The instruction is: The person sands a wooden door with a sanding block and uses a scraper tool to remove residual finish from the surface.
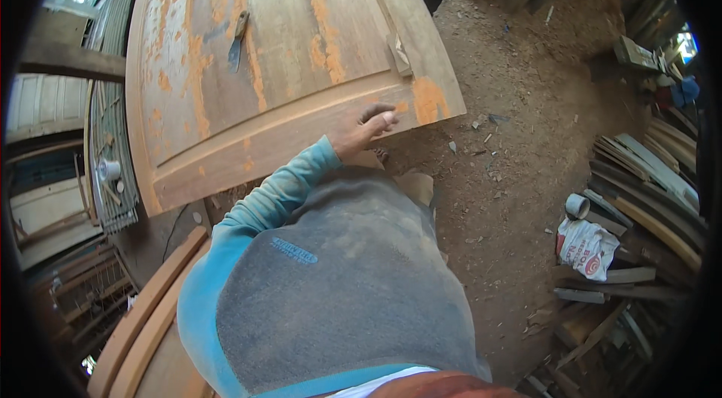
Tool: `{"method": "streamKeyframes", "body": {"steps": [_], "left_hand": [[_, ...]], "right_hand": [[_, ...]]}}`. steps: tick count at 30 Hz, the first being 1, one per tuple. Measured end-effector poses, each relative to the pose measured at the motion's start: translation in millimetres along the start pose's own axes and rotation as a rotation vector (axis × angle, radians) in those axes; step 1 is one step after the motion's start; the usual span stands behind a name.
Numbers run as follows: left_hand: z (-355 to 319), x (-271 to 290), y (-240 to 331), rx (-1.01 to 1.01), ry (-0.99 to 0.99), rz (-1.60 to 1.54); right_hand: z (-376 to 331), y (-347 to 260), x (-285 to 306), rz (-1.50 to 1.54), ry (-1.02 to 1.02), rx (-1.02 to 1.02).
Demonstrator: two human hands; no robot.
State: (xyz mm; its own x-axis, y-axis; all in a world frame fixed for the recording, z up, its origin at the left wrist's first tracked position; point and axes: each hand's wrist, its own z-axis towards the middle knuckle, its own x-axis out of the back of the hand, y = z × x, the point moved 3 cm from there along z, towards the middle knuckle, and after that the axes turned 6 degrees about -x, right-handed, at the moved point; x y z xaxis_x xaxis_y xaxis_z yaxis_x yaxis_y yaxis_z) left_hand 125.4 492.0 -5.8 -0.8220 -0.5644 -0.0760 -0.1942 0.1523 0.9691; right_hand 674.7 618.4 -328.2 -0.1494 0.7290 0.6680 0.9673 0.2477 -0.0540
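Observation:
A wooden panelled door (293,112), streaked and patched with orange filler, lies in front of me. My left hand (365,129), in a teal sleeve, is over the door's near edge, towards its right corner. Its fingers are loosely bent and apart, and I see nothing held in them. On the door's panel rests a putty knife (238,43) with a wooden handle and a grey blade. A small wooden block (399,56) sits by the right-hand moulding, just beyond my hand. Out of sight is my right hand.
On the right, stacked boards (654,180) and offcuts lie on the dirt floor (496,195) beside a white printed sack (587,247) and a tin (577,206). Curved timber pieces (154,308) are at lower left. A white roll-shaped thing (110,170) sits left of the door.

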Motion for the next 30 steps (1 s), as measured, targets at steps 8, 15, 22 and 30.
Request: {"method": "streamKeyframes", "body": {"steps": [8, 15, 22, 30], "left_hand": [[-58.1, -23.7, -31.6, 0.042, 0.569, -0.015], [-81.2, -61.9, -15.9, -0.028, 0.644, 0.195], [-92.3, -63.0, -28.5, -0.032, 0.598, 0.345], [-93.8, -27.1, -20.6, -0.012, 0.370, 0.261]], "right_hand": [[152.8, -86.4, 176.8, 0.345, 0.195, 0.312], [35.0, -308.0, 358.7, 0.672, 0.706, 0.854], [-59.6, -472.7, 352.4, 0.407, 0.595, 1.335], [-35.7, -539.1, 331.6, 0.214, 0.583, 1.201]]}}
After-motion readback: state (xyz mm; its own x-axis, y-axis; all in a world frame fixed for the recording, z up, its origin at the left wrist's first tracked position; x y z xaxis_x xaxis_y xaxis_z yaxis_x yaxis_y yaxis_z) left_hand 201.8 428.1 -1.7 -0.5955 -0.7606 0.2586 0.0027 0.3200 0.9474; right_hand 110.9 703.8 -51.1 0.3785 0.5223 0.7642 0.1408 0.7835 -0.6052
